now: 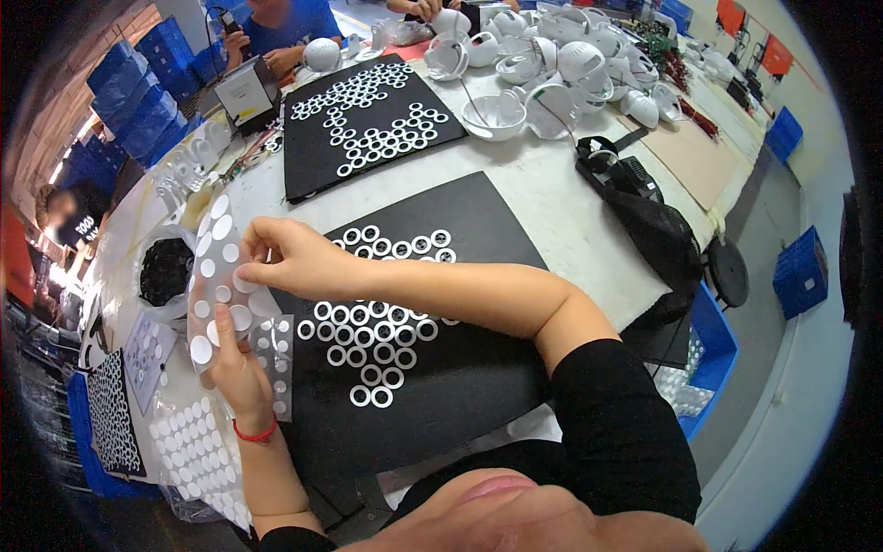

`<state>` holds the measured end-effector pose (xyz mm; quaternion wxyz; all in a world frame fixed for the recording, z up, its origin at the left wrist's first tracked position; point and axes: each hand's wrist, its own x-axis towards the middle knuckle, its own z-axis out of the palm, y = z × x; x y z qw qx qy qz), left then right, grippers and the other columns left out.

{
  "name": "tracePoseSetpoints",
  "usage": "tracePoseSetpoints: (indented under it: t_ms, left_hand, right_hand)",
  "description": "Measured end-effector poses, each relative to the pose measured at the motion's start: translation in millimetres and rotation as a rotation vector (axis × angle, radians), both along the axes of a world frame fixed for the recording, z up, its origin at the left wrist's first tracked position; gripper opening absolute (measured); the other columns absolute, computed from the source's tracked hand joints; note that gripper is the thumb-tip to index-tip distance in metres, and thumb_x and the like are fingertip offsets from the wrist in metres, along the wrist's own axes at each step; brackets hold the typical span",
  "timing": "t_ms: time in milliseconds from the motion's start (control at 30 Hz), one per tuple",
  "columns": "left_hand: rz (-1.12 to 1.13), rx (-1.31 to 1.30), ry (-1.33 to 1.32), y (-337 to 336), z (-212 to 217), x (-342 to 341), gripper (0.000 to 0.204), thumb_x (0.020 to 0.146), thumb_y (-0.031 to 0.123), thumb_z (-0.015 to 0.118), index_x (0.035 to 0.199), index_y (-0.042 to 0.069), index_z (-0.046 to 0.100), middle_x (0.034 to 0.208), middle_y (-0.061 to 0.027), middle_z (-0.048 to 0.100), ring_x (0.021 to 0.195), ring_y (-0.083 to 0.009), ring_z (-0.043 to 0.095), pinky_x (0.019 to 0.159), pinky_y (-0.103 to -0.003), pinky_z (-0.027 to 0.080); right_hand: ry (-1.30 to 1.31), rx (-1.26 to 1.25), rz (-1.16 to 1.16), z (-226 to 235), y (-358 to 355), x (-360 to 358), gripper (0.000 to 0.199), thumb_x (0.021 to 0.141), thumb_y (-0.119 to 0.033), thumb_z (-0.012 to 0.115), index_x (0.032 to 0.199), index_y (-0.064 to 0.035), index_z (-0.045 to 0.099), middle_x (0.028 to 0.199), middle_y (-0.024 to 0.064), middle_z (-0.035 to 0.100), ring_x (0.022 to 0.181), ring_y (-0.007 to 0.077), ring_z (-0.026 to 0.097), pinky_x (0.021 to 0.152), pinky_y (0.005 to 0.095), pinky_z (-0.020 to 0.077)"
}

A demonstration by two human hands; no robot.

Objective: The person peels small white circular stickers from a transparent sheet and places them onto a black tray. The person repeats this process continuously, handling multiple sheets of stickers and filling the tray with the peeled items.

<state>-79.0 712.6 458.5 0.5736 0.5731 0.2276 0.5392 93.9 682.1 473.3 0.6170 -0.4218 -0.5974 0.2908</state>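
— What has the left hand (232, 354) got?

— A clear sheet of round white stickers (219, 276), held upright near the left edge of the surface (561, 198). The fingers are closed on the sheet's lower part, thumb in front. There is a red band (255, 432) on that wrist.

— And the right hand (290, 258)?

— It reaches across from the right, and its fingers are pinched narrowly on one sticker at the sheet's right edge.

— What lies under the hands?

— A black mat (460, 368) at the near edge of the surface, with white rings (372, 336) laid flat on it in close rows, some touching one another. A second strip of stickers (274, 363) hangs just beside the left hand, over the mat's left edge.

— Anything further off?

— A second black mat (368, 120) with more rings toward the far edge, and beyond it a heap of white dome shells (552, 64). Another sticker sheet (193, 451) lies at the near left corner, and a bag of black parts (166, 271) sits just left of the held sheet. A black tool (644, 212) rests at the right edge. Another person in blue (276, 28) sits at the far side.
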Motion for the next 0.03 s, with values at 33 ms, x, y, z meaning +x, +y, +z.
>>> tracePoseSetpoints:
  t_ms: [33]
  left_hand:
    - [-0.029,0.012,-0.004,-2.2,3.1,1.9,0.043,0.097,0.015,0.05,0.136,0.001,0.039,0.128,-0.0152,0.053,0.115,-0.0214,0.055,0.096,-0.033,0.046]
  right_hand:
    - [-0.047,0.013,-0.037,1.2,-1.2,0.9,0.025,0.086,-0.021,0.068,0.099,-0.003,0.056,0.082,0.0046,0.058,0.071,0.0104,0.054,0.062,0.0259,0.0455]
